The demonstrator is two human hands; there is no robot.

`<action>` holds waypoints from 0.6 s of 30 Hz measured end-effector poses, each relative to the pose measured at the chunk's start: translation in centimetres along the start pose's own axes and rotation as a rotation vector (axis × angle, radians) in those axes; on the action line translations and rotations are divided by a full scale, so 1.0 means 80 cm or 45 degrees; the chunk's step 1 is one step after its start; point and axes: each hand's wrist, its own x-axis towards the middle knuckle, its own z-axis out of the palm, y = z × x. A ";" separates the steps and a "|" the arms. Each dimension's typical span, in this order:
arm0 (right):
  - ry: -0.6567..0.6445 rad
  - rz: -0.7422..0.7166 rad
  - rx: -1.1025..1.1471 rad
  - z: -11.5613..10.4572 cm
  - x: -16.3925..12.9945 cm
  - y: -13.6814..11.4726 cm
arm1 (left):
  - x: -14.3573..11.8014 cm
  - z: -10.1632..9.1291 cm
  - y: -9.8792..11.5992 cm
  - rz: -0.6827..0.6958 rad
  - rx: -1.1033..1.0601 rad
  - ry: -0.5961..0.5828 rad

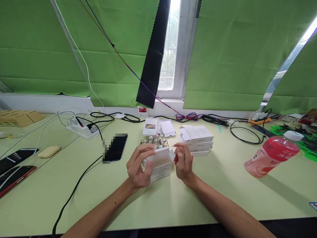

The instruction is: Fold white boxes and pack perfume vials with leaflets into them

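Note:
My left hand (138,167) grips a small white carton (160,167) at its left side, with the carton's top flap standing open. My right hand (183,161) hovers at the carton's right edge, fingers curled beside the flap and holding nothing that I can see. Just behind the carton lies a cluster of small shiny vials (155,140) on the pale green table (218,198). A stack of flat white boxes (197,138) sits to the right of my right hand.
A black phone (116,147) lies left of my hands, a power strip (80,130) with cables behind it. Two more phones (15,165) rest at the far left. A pink drink bottle (271,155) stands to the right. Cardboard boxes (19,118) sit back left.

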 end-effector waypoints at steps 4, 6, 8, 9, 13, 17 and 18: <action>0.000 -0.005 -0.029 0.000 0.002 -0.001 | 0.006 -0.004 -0.009 -0.097 -0.026 0.121; -0.018 -0.015 -0.109 0.000 0.004 -0.002 | 0.010 -0.006 -0.017 -0.200 -0.022 0.192; -0.036 -0.035 -0.194 0.000 0.007 -0.003 | 0.013 -0.008 -0.026 -0.335 -0.041 0.234; -0.042 -0.047 -0.225 0.000 0.008 -0.004 | 0.014 -0.009 -0.031 -0.409 -0.051 0.233; -0.030 -0.075 -0.273 0.000 0.010 -0.005 | 0.016 -0.011 -0.044 -0.675 -0.080 0.195; -0.005 -0.090 -0.293 0.000 0.011 -0.005 | 0.014 -0.011 -0.045 -0.742 -0.212 0.112; 0.000 -0.092 -0.301 0.000 0.012 -0.005 | 0.014 -0.011 -0.044 -0.732 -0.227 0.079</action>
